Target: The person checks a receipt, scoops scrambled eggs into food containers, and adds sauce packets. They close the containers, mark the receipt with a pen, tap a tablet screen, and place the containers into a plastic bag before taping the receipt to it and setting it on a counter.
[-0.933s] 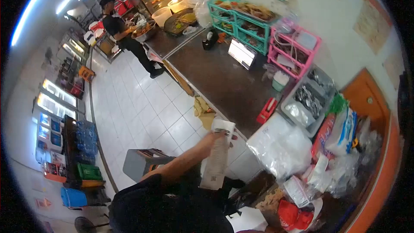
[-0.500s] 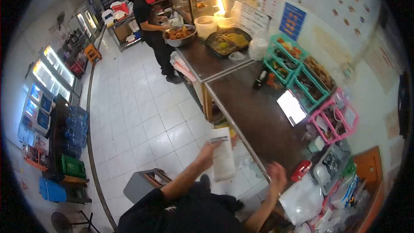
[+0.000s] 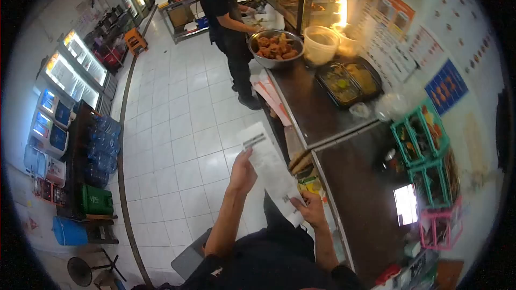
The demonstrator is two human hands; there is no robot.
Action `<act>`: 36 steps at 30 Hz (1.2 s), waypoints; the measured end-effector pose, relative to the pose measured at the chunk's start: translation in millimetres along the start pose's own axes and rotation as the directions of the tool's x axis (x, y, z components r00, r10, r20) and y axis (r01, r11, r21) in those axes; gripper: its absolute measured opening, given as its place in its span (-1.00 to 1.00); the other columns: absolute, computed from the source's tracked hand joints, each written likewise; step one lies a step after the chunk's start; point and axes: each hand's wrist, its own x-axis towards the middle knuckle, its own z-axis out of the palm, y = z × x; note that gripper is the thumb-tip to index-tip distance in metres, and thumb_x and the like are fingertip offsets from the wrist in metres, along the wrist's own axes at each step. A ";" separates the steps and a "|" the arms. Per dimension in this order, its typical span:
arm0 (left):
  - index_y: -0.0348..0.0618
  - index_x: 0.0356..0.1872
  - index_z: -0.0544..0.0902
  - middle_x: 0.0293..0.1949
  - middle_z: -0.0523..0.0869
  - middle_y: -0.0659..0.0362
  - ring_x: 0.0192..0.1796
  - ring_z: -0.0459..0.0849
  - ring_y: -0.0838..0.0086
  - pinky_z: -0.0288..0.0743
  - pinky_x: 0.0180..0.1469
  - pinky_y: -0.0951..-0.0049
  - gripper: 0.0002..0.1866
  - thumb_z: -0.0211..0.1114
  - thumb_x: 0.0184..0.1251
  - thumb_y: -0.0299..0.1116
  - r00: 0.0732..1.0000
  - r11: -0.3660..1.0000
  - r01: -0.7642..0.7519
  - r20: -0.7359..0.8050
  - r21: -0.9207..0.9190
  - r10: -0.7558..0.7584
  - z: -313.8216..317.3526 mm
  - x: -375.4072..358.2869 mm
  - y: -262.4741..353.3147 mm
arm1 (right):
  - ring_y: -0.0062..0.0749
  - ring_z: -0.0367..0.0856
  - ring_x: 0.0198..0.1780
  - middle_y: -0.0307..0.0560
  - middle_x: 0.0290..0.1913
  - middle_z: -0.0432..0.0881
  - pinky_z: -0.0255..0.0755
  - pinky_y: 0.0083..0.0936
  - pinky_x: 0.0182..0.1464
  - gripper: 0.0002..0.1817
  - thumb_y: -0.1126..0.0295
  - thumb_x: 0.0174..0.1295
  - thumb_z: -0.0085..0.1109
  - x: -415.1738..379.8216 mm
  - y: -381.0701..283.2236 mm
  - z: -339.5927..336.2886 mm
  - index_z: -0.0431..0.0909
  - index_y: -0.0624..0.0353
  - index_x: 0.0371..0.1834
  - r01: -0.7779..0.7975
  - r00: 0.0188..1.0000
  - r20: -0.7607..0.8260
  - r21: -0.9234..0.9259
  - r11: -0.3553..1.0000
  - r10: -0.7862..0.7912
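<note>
A long white paper receipt [image 3: 269,166] with printed text stretches between both of my hands, in front of my body above the tiled floor. My left hand [image 3: 243,173] pinches its upper left edge, near a dark printed bar. At the lower end, my right hand [image 3: 310,209] grips the paper between thumb and fingers. Just right of my hands runs the edge of the dark counter [image 3: 352,198]. A lit phone or tablet screen [image 3: 405,205] lies on it.
Green baskets [image 3: 422,134] and a pink basket [image 3: 441,228] line the wall. A black divided tray [image 3: 349,83] and a metal bowl of fried food [image 3: 276,48] stand farther along. Another person [image 3: 228,32] stands by the bowl. Water bottles [image 3: 102,147] are at left.
My right hand has come from over the counter's near end to the receipt and taken its lower end. The receipt is tilted now, and the view has shifted so the counter sits farther right.
</note>
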 end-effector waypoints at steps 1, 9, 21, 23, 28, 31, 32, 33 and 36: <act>-0.38 0.36 0.31 0.29 0.52 -0.10 0.31 0.53 0.14 0.44 0.35 0.18 -0.50 -0.05 0.58 -0.22 1.000 0.997 0.016 0.003 0.075 -0.016 -9.3 27.6 9.8 | -0.64 0.36 -0.44 -0.23 -0.53 0.52 0.27 -0.54 -0.38 -0.81 0.42 0.22 0.34 34.9 -3.4 5.9 0.58 0.35 -0.35 0.060 0.997 -0.055 0.013 0.998 -0.060; -0.38 0.16 0.51 0.02 0.70 -0.01 0.02 0.72 0.29 0.64 0.06 0.26 -0.64 0.11 0.51 -0.33 0.970 0.967 -0.121 -0.182 0.225 0.164 -14.1 191.4 132.2 | -0.55 0.67 -0.30 -0.04 -0.34 0.72 0.56 -0.53 -0.24 -0.67 0.38 0.24 0.38 274.7 -136.1 18.1 0.59 0.36 -0.03 0.118 0.968 0.214 0.052 0.992 -0.127; -0.34 0.03 0.61 -0.05 0.73 0.10 -0.04 0.67 0.47 0.53 0.05 0.43 -0.71 0.24 0.47 -0.31 0.987 0.952 0.160 -0.053 0.261 -0.151 -40.6 474.4 200.2 | -0.54 0.69 -0.15 -0.03 -0.23 0.75 0.58 -0.57 -0.10 -0.80 0.63 0.16 0.37 573.7 -168.3 64.1 0.62 0.40 -0.16 0.249 0.887 -0.437 0.174 0.953 -0.152; -0.34 0.04 0.60 -0.04 0.73 0.09 -0.03 0.68 0.47 0.54 0.05 0.42 -0.71 0.23 0.48 -0.31 0.965 0.920 0.235 0.038 0.314 -0.259 -33.9 505.8 217.4 | -0.51 0.70 -0.14 0.00 -0.21 0.74 0.58 -0.56 -0.08 -0.81 0.67 0.18 0.33 591.7 -189.1 62.7 0.59 0.41 -0.15 0.261 0.863 -0.493 0.250 0.932 -0.110; -0.35 0.09 0.58 -0.02 0.73 0.07 -0.01 0.70 0.43 0.56 0.08 0.41 -0.68 0.18 0.51 -0.30 0.831 0.839 0.456 0.195 0.295 -0.520 -17.4 567.2 209.4 | -0.56 0.67 -0.15 -0.03 -0.21 0.74 0.55 -0.59 -0.09 -0.82 0.63 0.25 0.29 603.9 -186.9 54.8 0.56 0.39 -0.11 0.249 0.720 -0.694 0.271 0.930 0.010; -0.35 0.09 0.57 -0.01 0.72 0.07 -0.02 0.71 0.40 0.58 0.06 0.40 -0.69 0.15 0.52 -0.31 0.743 0.788 0.560 0.264 0.256 -0.614 -21.3 592.4 199.3 | -0.63 0.64 -0.20 -0.09 -0.27 0.74 0.50 -0.64 -0.14 -0.84 0.54 0.28 0.30 603.1 -182.6 65.6 0.57 0.35 -0.13 0.204 0.612 -0.790 0.208 0.957 0.041; -0.35 0.09 0.57 -0.01 0.72 0.07 -0.02 0.71 0.40 0.58 0.06 0.40 -0.69 0.15 0.52 -0.31 0.725 0.775 0.574 0.275 0.265 -0.631 -12.2 595.9 206.1 | -0.64 0.64 -0.20 -0.09 -0.27 0.74 0.49 -0.65 -0.15 -0.85 0.52 0.30 0.29 604.6 -194.7 65.0 0.58 0.35 -0.14 0.191 0.588 -0.806 0.228 0.955 0.075; -0.35 0.08 0.58 -0.03 0.72 0.08 -0.02 0.70 0.42 0.57 0.06 0.41 -0.69 0.15 0.52 -0.30 0.726 0.782 0.565 0.293 0.263 -0.622 -5.3 599.8 213.2 | -0.65 0.63 -0.21 -0.09 -0.28 0.73 0.48 -0.66 -0.16 -0.85 0.50 0.31 0.28 608.0 -204.0 64.1 0.58 0.34 -0.14 0.182 0.573 -0.813 0.246 0.952 0.101; -0.36 0.07 0.58 -0.05 0.73 0.11 -0.03 0.68 0.47 0.55 0.06 0.44 -0.68 0.15 0.53 -0.29 0.780 0.836 0.442 0.322 0.325 -0.537 22.3 610.0 229.9 | -0.66 0.61 -0.23 -0.10 -0.28 0.73 0.49 -0.64 -0.16 -0.84 0.47 0.33 0.28 611.6 -221.8 52.7 0.59 0.34 -0.14 0.213 0.544 -0.838 0.179 0.961 0.036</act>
